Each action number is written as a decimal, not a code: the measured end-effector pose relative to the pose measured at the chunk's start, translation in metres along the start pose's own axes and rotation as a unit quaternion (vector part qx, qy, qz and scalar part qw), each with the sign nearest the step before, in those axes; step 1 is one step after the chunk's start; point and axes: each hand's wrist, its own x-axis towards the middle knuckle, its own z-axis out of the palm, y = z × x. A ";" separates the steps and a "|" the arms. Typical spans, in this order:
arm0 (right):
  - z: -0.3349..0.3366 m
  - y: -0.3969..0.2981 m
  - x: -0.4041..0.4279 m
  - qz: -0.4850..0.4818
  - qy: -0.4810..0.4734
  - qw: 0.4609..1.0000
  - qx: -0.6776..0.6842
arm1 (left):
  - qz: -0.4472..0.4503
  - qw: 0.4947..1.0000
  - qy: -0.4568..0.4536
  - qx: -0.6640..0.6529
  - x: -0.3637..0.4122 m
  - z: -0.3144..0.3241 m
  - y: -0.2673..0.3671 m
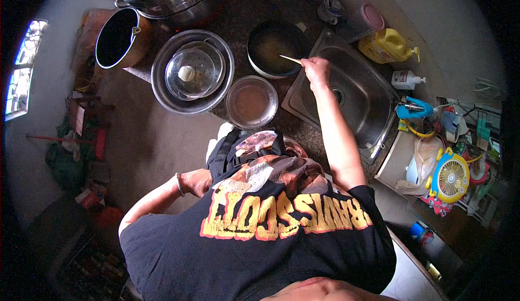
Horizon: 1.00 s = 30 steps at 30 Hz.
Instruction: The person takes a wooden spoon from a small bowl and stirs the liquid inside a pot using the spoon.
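Note:
My right hand (317, 72) grips a pale slender utensil, probably chopsticks (290, 59), by one end. Its other end points left over a dark round pan (260, 43), which holds a liquid with a yellowish-brown tint. I cannot tell whether the tip touches the liquid. Below my right forearm lies a stainless steel sink (361, 81). At my waist rests my left hand (197, 182), with a bracelet on the wrist and the fingers hidden. Nearer to me than the pan, a round bowl (252, 102) shows a brownish inside.
Left of the bowl, a metal basin (159, 73) holds a glass lid (195, 71). A deep pot (134, 53) and a large steamer pot (178, 0) stand beyond. A yellow pump bottle (380, 45), white bottle (403, 80) and toy-like fan (449, 175) are at the right.

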 end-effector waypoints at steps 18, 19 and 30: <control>-0.033 -0.023 -0.038 -0.062 0.003 0.989 0.134 | -0.054 0.996 -0.049 -0.056 -0.004 -0.001 -0.021; -0.034 -0.027 -0.039 -0.089 0.019 0.990 0.105 | -0.052 0.996 -0.048 -0.055 -0.003 -0.003 -0.018; -0.033 -0.044 -0.015 -0.221 0.084 0.938 -0.253 | -0.025 0.999 -0.028 -0.035 0.003 -0.013 0.009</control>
